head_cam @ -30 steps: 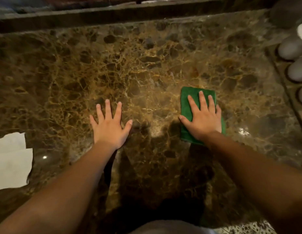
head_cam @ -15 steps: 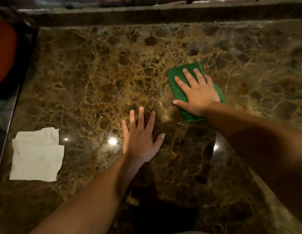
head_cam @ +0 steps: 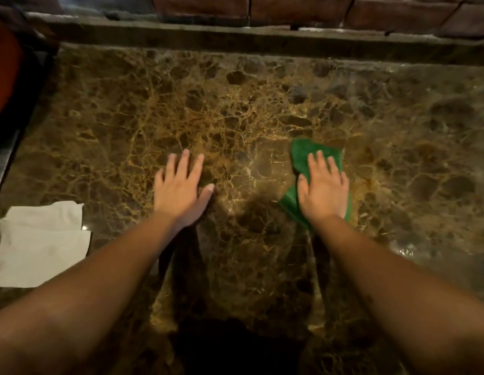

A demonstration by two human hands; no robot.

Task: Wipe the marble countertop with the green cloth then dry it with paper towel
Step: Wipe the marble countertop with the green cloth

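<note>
The green cloth point(head_cam: 303, 155) lies flat on the marble countertop point(head_cam: 235, 109), right of the middle of your view and toward the lit centre of the stone. It is a deep, even green with a fine nap, folded into a rough rectangle. Its far edge is rumpled and one corner peeks out on the near side below your wrist. Much of its middle is hidden under your right hand point(head_cam: 323, 189).

That hand presses palm-down on the cloth with the fingers point(head_cam: 320, 163) laid straight and close together, the thumb tucked along the left edge. It pins the cloth flat and does not pinch it.

Your left hand point(head_cam: 180, 189) rests palm-down on bare marble well to the left of the cloth, fingers slightly spread and the thumb angled out to the right, holding nothing.

The marble is dark brown with gold veining. It shines brightest between your two hands and has a wet-looking glint at the right edge.

Farther left, near the counter's edge, the paper towel point(head_cam: 43, 244) lies flat, white, in overlapping sheets, well apart from both hands. A raised stone ledge point(head_cam: 235, 39) runs along the back, with brick point(head_cam: 303, 9) above it.
</note>
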